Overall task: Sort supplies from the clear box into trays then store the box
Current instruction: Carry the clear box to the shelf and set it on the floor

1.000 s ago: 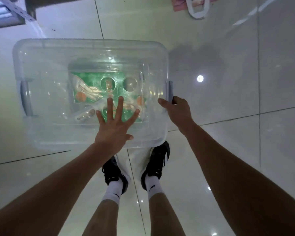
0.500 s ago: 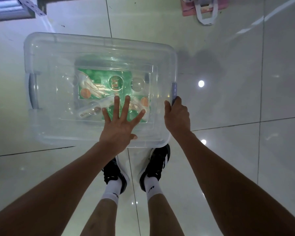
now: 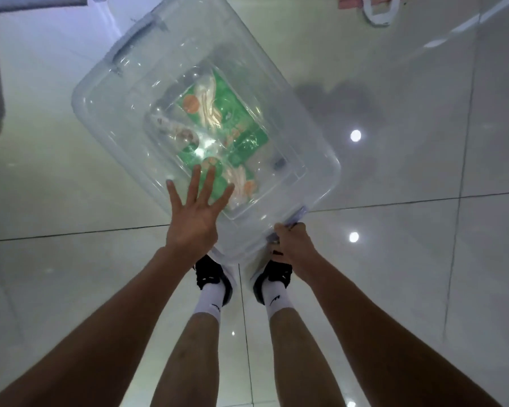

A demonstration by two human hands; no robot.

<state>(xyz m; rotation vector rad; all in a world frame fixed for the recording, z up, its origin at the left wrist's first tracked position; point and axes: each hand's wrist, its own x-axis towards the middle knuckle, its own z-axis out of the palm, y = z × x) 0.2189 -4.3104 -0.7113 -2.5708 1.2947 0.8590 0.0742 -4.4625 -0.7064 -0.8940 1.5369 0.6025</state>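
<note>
A glossy pale tiled floor (image 3: 394,259) with thin dark grout lines carries everything. On it, at six o'clock, stand two feet in black shoes (image 3: 212,277) and white socks. At one o'clock lies a pink bag (image 3: 378,7) with white handles.

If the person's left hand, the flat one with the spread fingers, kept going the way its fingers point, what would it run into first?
The left hand already lies flat on the lid of the clear box. Sliding on, its fingers would probably pass over the green packet seen through the lid; that packet lies inside, so the hand would touch only lid.
</note>
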